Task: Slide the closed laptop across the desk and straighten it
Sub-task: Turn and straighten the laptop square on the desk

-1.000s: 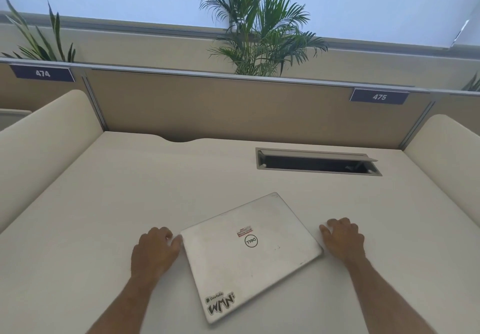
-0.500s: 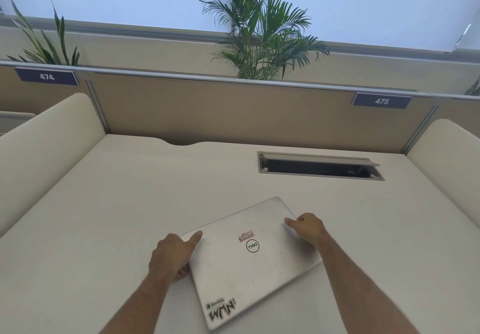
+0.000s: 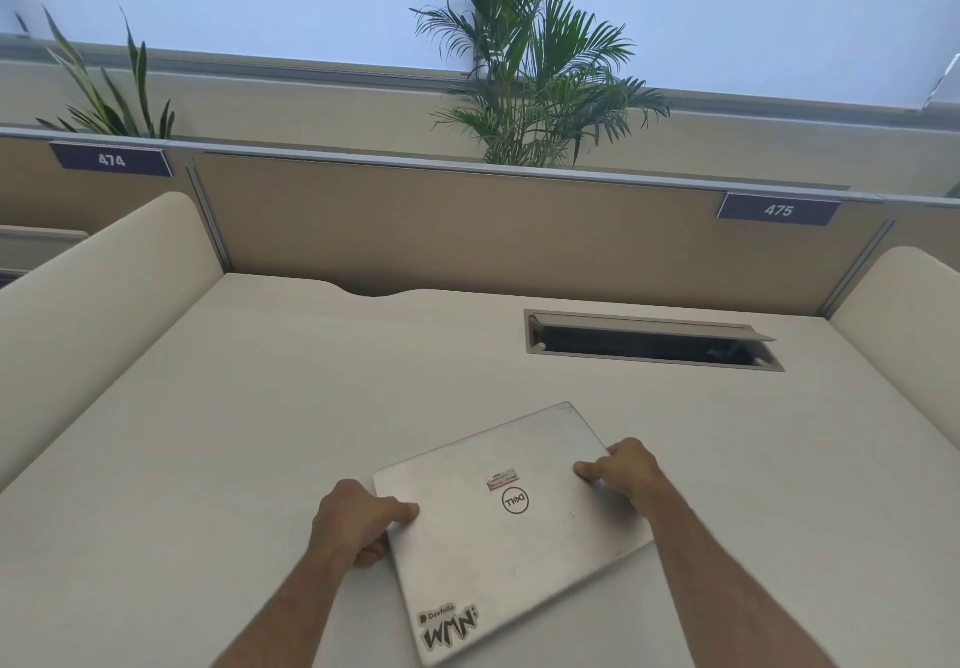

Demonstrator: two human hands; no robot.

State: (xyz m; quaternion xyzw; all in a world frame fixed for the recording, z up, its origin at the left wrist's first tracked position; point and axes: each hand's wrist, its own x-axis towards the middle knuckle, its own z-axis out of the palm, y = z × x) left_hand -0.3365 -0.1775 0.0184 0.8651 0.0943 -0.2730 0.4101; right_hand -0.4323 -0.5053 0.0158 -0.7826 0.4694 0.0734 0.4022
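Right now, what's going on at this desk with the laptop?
A person is handling a closed silver Dell laptop on a cream desk. The left hand grips its left edge, thumb on the lid, and the right hand grips the right edge. The laptop lies flat but skewed, not yet square to the desk. Behind it, a cable hatch stands open below the divider label 475.

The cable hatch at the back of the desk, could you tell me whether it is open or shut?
Open: the cable hatch has its flap raised, showing a dark recess.
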